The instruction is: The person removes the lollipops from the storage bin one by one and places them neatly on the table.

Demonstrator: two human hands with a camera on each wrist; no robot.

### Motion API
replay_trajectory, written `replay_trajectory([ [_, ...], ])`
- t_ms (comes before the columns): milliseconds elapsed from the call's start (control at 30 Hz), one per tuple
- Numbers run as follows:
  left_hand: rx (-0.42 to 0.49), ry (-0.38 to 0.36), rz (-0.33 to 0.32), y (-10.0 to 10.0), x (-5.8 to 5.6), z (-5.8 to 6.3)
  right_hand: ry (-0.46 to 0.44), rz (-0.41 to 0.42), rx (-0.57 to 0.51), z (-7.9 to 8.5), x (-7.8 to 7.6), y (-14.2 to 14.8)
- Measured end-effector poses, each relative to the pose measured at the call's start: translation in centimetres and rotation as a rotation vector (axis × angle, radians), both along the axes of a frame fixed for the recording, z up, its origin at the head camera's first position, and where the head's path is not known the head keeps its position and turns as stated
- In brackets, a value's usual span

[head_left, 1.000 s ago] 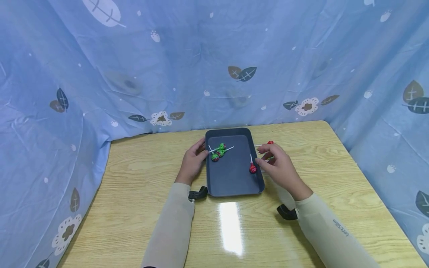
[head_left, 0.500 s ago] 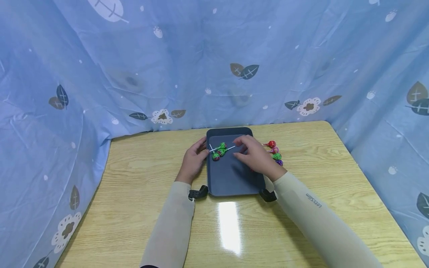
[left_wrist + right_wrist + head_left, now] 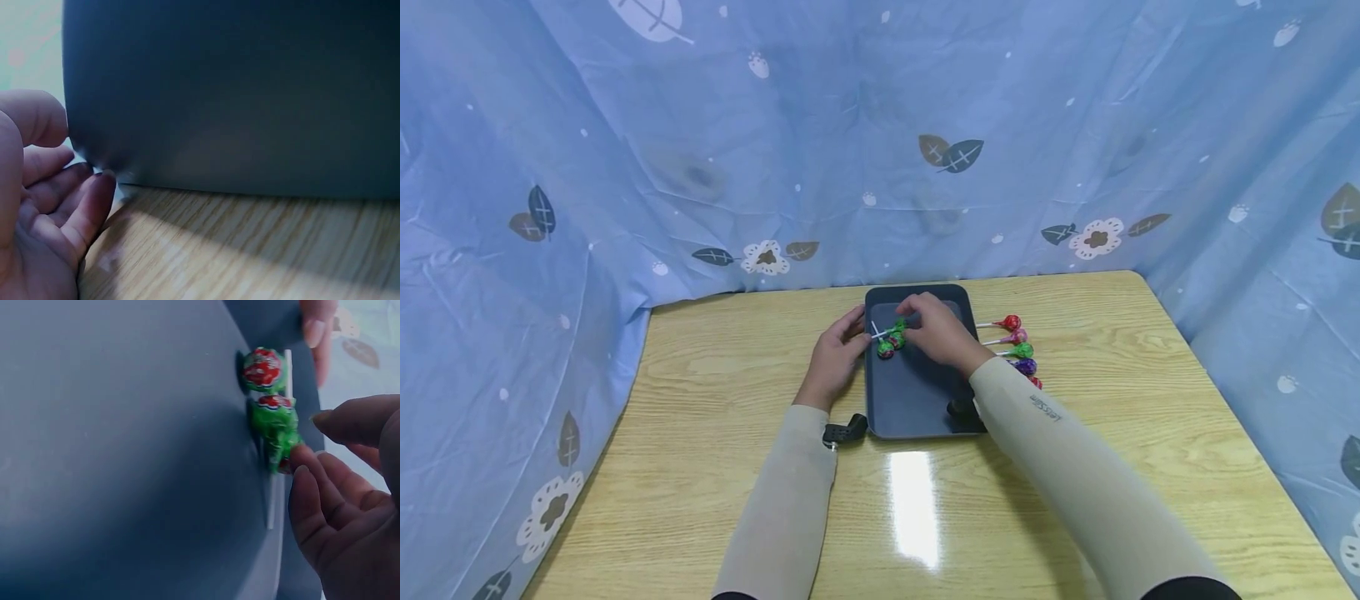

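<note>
Several green-wrapped lollipops [image 3: 886,350] lie bunched at the left side of a dark grey tray [image 3: 910,412], their white sticks crossing. My left hand [image 3: 837,354] holds the tray's left rim, thumb over the edge and fingers along the outer wall; in the left wrist view, fingertips touch the wall. My right hand [image 3: 936,333] is over the tray beside the green lollipops. In the right wrist view its thumb and fingers stand apart, with fingertips at the lowest green lollipop [image 3: 284,450]. It partly hides the bunch in the head view.
Right of the tray on the wooden table [image 3: 722,350] lies a column of lollipops: red [image 3: 1012,322], pink [image 3: 1018,336], green [image 3: 1024,351], purple [image 3: 1026,367] and another red [image 3: 1036,382], partly hidden by my right forearm. A blue patterned curtain [image 3: 820,150] hangs behind.
My right hand has moved left from the tray's right edge to the green lollipops. The red lollipop inside the tray is out there now, and another red one shows in the column. My left hand stays put.
</note>
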State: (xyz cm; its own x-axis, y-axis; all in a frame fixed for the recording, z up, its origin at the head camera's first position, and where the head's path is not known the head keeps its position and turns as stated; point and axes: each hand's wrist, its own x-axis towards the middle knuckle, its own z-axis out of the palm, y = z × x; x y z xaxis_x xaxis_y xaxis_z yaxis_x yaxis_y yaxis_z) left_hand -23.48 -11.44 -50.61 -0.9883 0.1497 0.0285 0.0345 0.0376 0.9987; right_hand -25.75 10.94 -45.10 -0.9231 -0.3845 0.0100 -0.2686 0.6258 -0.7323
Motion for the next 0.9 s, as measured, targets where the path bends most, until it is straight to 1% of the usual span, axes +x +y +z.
replay_trajectory([
  [167, 0.004, -0.004, -0.003, 0.1, 0.1, 0.0, -0.018, 0.021, 0.041, -0.8, -0.4, -0.6],
  [300, -0.001, -0.005, 0.001, 0.1, 0.0, 0.0, -0.014, 0.010, 0.083, -1.2, -0.5, -0.9],
  [500, -0.025, -0.006, 0.017, 0.0, -0.1, -0.1, -0.033, -0.025, 0.088, -1.7, -0.8, -0.8],
  [900, -0.041, 0.005, 0.026, 0.2, 0.1, 0.1, -0.025, -0.040, 0.093, -2.0, -0.8, -0.3],
])
